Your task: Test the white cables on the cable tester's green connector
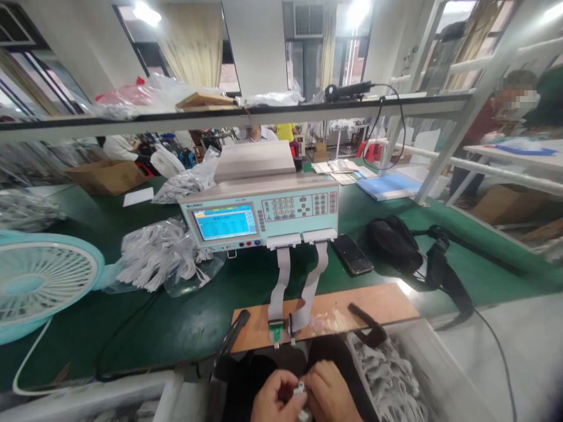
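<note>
My left hand [278, 397] is closed, its thumb and finger pinching a small white cable connector [300, 388]. Against the connector's right side, my right hand [329, 391] has its fingers pressed together; what they hold is hidden. More white shows low between both hands, at the picture's lower edge. Just beyond them, a green circuit board [276, 333] with a metal plug and a second plug [292, 337] end two grey ribbon cables [281, 281]. These run up to the front of a bench tester [259, 214] with a lit blue screen.
A wooden board [378, 305] lies along the green table's front edge. Boxes of white cables stand at lower right [391, 375] and lower left [162, 390]. Around the tester are bagged cables [149, 252], a turquoise fan [44, 284], a phone [353, 255] and a black bag [393, 243].
</note>
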The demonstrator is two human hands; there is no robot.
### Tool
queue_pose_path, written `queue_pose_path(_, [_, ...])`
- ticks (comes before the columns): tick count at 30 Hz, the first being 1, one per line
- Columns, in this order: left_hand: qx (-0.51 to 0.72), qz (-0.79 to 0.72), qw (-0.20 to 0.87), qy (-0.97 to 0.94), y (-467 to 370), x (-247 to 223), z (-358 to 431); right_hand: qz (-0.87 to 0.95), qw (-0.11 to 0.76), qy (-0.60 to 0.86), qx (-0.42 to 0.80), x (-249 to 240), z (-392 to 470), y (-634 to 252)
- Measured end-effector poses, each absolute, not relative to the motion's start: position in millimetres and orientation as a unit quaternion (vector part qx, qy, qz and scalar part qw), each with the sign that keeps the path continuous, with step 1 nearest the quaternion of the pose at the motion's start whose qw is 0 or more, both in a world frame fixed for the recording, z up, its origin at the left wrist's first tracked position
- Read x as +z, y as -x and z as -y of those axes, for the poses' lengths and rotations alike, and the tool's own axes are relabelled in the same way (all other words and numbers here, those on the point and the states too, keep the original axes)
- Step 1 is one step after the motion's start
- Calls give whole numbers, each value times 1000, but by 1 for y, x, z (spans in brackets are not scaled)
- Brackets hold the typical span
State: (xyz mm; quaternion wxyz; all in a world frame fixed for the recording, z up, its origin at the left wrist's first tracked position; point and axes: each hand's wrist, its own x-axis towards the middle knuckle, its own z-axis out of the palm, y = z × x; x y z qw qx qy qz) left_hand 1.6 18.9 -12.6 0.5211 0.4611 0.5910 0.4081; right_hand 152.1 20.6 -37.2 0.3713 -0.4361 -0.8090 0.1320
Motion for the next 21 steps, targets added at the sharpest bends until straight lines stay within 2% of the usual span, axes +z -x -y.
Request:
queue_pose_path(3, [394, -573, 535, -480, 0, 7, -25, 750, 405, 467, 236, -6, -26, -148])
queue_pose_path(6, [394, -563, 612, -390, 2, 15, -30, 624, 435, 502, 411, 6, -33, -141])
queue_pose_path(8, [428, -554, 637, -323, 1, 15, -31, 552, 450, 511, 482, 6, -38, -135])
queue_pose_path(14, [467, -536, 650, -268, 1, 14, -33, 506, 472, 498, 523, 5, -51, -125])
queue_pose_path(21, [422, -536, 655, -325, 12, 14, -40, 440, 487, 485, 578, 8, -54, -121])
